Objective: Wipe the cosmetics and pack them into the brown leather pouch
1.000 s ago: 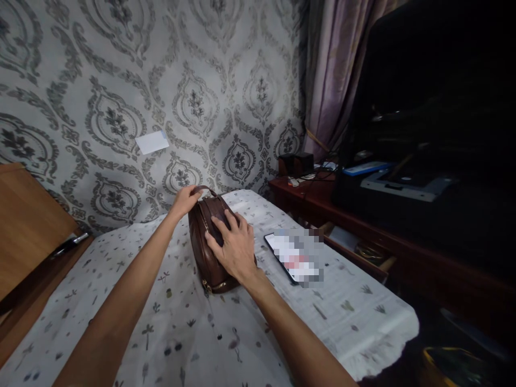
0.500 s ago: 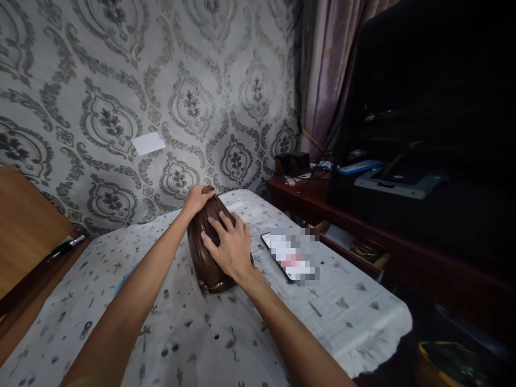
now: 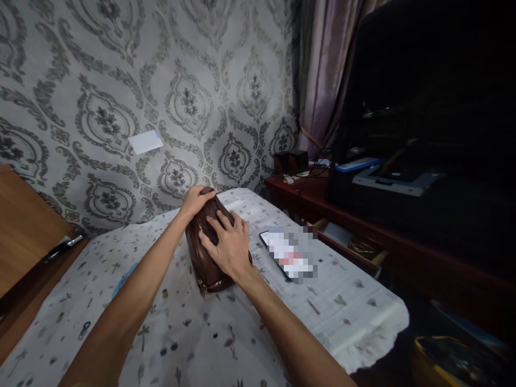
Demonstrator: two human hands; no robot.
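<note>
A brown leather bag (image 3: 196, 255) with a gold-coloured zip lies on the printed white cloth (image 3: 201, 344). My left hand (image 3: 196, 200) is closed around its far end, the thumb over the top edge. Across the bag's upper face rests my right hand (image 3: 230, 241), fingers spread and slightly bent. The right palm covers part of the bag, so whatever is under it is hidden. Just right of the bag lies a phone (image 3: 278, 258), its screen blurred out.
A blue item (image 3: 124, 280) shows partly behind my left forearm. On the right stands a dark red desk (image 3: 292, 193) with an open drawer (image 3: 350, 244) and a large dark screen (image 3: 423, 107). A wooden board (image 3: 32, 226) is at the left; patterned wallpaper rises behind.
The view has shifted slightly, and a little more of the blue item shows beside my left forearm. Both hands keep their places on the bag.
</note>
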